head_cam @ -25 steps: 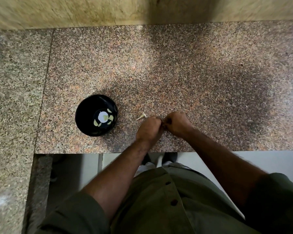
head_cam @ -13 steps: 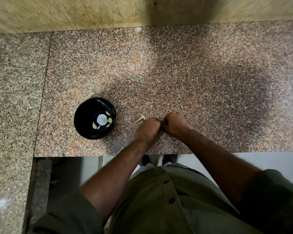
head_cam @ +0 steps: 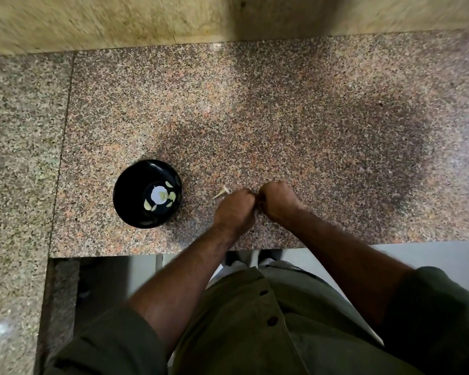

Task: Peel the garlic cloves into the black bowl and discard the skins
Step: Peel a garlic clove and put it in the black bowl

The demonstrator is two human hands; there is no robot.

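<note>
A black bowl (head_cam: 146, 194) stands on the granite counter (head_cam: 282, 117), left of my hands, with several pale peeled garlic cloves (head_cam: 171, 196) in its bottom. My left hand (head_cam: 234, 211) and my right hand (head_cam: 278, 200) are curled into fists that meet knuckle to knuckle just above the counter's front part. Whatever they pinch between them is hidden by the fingers. A small pale scrap of garlic skin or stem (head_cam: 221, 192) lies on the counter just left of my left hand.
The counter's front edge (head_cam: 173, 253) runs just below my wrists, with floor beneath. A second granite slab (head_cam: 16, 158) adjoins on the left. A yellowish stone wall (head_cam: 119, 20) backs the counter.
Both hands have stayed pressed together in nearly the same spot. The bowl and scrap appear slightly lower in view, from a small head movement.
</note>
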